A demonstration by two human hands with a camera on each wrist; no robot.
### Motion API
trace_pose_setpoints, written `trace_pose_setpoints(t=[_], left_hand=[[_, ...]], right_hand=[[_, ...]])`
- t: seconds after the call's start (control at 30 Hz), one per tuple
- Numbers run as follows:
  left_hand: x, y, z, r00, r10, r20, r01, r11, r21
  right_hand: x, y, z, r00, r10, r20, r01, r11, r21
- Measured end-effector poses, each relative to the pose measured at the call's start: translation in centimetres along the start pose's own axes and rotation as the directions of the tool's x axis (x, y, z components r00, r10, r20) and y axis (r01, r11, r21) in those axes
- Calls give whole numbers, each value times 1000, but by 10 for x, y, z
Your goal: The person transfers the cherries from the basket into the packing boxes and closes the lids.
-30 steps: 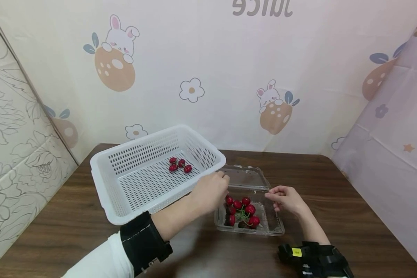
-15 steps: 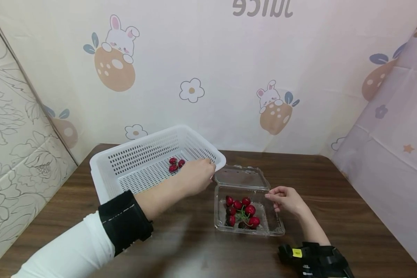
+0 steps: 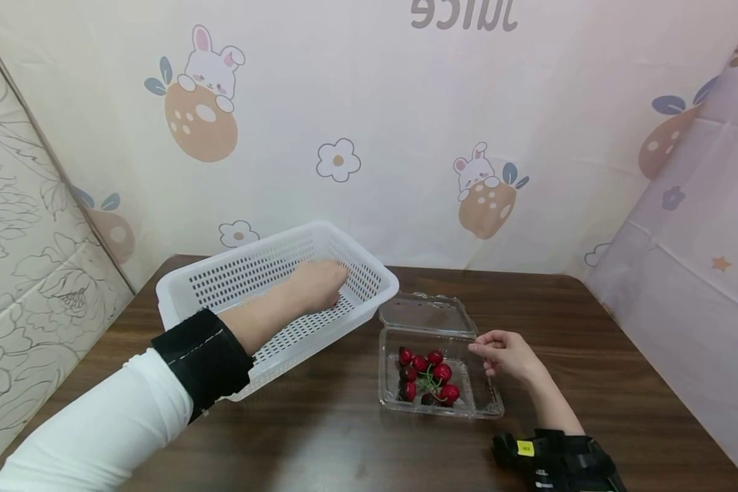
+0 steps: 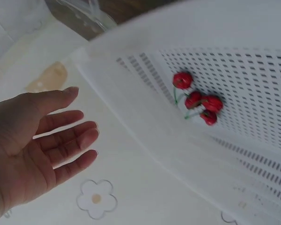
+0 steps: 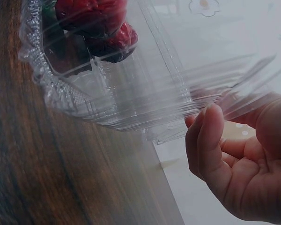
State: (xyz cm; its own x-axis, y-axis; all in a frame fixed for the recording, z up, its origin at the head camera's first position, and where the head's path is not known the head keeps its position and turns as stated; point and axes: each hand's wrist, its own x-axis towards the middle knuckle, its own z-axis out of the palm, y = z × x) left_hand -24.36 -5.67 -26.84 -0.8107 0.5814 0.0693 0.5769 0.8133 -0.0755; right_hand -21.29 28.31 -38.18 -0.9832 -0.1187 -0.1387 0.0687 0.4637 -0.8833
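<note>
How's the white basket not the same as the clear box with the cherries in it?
The white basket is solid white with lots of little holes; the clear box is see-through. The basket is bigger, and the box is smaller. The box has a lid, flipped open; the basket shows no lid. Both hold red cherries.

From where I stand, the table (image 3: 357, 444) has a dark brown, wood-grained top with rounded far corners. A white perforated basket (image 3: 344, 322) sits on it at a slant. Just right of the basket stands a clear plastic box (image 3: 443, 410), lid open; bare wood stretches farther right and nearer the person.
</note>
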Motion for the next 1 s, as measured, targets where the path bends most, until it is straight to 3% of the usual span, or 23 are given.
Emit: trace_pose_setpoints(t=[0.23, 0.73, 1.0], left_hand=[[7, -24, 5, 996, -64, 64, 63, 998, 13], [17, -64, 22, 989, -141, 40, 139, 989, 48], [22, -76, 28, 989, -134, 58, 129, 987, 94]], right_hand=[[-1, 0, 1, 1000, 0, -3, 0, 1000, 6], [-1, 0, 2, 1000, -8, -7, 8, 1000, 3], [-1, 0, 2, 1000, -9, -10, 9, 1000, -1]])
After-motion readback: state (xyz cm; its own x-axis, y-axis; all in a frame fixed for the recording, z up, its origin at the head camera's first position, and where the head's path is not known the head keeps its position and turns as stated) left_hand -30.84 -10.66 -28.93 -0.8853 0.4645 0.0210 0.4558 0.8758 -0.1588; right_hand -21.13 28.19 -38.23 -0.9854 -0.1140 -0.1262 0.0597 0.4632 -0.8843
